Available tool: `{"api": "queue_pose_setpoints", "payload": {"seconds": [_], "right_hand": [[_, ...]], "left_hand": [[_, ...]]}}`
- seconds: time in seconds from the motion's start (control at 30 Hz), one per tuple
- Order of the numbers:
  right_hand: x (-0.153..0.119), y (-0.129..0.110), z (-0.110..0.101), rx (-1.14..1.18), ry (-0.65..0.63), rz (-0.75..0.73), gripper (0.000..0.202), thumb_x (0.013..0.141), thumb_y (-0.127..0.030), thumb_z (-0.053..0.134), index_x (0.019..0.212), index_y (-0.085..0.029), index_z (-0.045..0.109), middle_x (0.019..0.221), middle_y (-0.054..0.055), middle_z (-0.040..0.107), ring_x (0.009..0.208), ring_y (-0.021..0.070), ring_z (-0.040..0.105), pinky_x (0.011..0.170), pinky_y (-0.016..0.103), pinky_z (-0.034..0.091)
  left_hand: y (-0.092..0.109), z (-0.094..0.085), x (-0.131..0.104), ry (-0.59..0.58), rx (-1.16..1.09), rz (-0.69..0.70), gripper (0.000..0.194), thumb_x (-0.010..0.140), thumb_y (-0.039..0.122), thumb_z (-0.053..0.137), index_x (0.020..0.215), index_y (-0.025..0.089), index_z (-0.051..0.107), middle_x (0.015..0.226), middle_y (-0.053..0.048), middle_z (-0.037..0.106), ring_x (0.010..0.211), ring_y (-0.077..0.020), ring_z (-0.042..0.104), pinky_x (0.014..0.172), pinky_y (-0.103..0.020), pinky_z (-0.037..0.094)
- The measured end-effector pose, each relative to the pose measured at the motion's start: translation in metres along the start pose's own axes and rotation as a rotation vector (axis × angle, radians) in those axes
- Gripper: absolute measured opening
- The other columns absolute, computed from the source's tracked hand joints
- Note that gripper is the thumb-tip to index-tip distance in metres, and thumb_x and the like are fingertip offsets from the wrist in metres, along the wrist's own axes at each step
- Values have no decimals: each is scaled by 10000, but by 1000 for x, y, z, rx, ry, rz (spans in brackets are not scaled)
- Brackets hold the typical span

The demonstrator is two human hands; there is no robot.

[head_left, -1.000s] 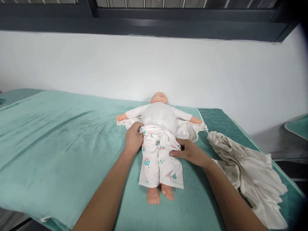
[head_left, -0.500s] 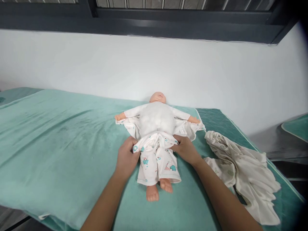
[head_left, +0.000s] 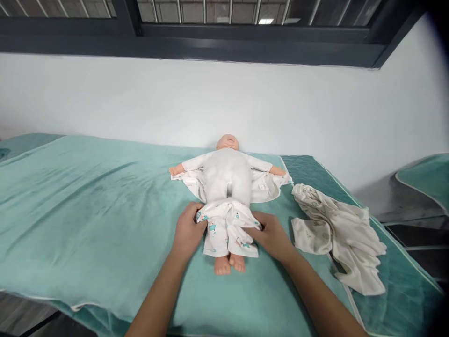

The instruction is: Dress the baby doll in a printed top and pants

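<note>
A baby doll (head_left: 228, 171) with a white cloth body lies on its back, its arms spread and its head by the wall. White printed baby pants (head_left: 229, 222) cover its legs, the waistband down at the hips and the bare feet (head_left: 222, 266) showing below the cuffs. My left hand (head_left: 189, 229) is closed on the left edge of the waistband. On the other side my right hand (head_left: 268, 234) pinches the right edge. A white printed baby shirt (head_left: 264, 185) is spread out beneath the doll's back and arms.
A green cover (head_left: 87, 224) lies over the bed. To the right is a crumpled heap of cream baby clothes (head_left: 336, 234) on a darker green pad (head_left: 407, 281). Behind the doll rises a white wall (head_left: 157, 103) below a dark window frame (head_left: 245, 44).
Both hands have drawn the pants' waistband down toward the feet, baring more of the lower belly and a dark slot there. The view has shifted a little.
</note>
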State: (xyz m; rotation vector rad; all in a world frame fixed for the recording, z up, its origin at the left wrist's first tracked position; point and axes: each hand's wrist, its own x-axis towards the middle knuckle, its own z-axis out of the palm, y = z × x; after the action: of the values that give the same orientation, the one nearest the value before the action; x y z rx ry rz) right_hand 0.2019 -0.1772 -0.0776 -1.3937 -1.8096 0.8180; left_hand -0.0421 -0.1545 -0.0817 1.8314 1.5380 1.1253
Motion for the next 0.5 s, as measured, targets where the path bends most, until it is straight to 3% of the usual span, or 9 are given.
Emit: {"api": "queue_pose_setpoints", "payload": {"seconds": [0.1,0.17,0.27,0.37,0.5], "right_hand": [[-26,-14,1,93,-104,-17,289,828,-472,663,891,-191,631,772,-18,588,699,152,494,601,262,362],[-39,-22,2,89,-146,-48,523,710,-497,787,1109,-216,600,969,14,641,821,201,555,686,297,432],[-52,-29,7,-57,-100,-76,785,516,-490,904,1154,-215,538,1080,58,619,946,273,569,796,385,468],[-58,-31,16,-164,16,-55,740,548,-475,885,1133,-211,516,1073,72,606,984,296,570,834,432,468],[-59,-34,19,-171,40,-49,659,630,-470,828,1141,-207,507,1070,74,615,970,275,588,806,389,474]], "left_hand": [[-4,0,-1,6,-47,53,257,659,75,469,862,203,562,849,5,562,800,-167,511,727,-284,394],[-6,1,-1,1,-85,79,279,676,73,471,904,205,562,893,-4,568,846,-173,526,761,-289,409],[-7,1,-1,8,-124,126,328,691,60,476,971,209,559,973,-16,558,917,-176,532,812,-293,422],[-5,-3,-3,-7,-128,164,313,676,42,481,934,201,561,971,-21,532,928,-175,521,815,-289,420],[2,-16,-18,-154,-122,181,134,724,92,515,803,194,551,912,-22,515,885,-182,519,792,-298,424]]}}
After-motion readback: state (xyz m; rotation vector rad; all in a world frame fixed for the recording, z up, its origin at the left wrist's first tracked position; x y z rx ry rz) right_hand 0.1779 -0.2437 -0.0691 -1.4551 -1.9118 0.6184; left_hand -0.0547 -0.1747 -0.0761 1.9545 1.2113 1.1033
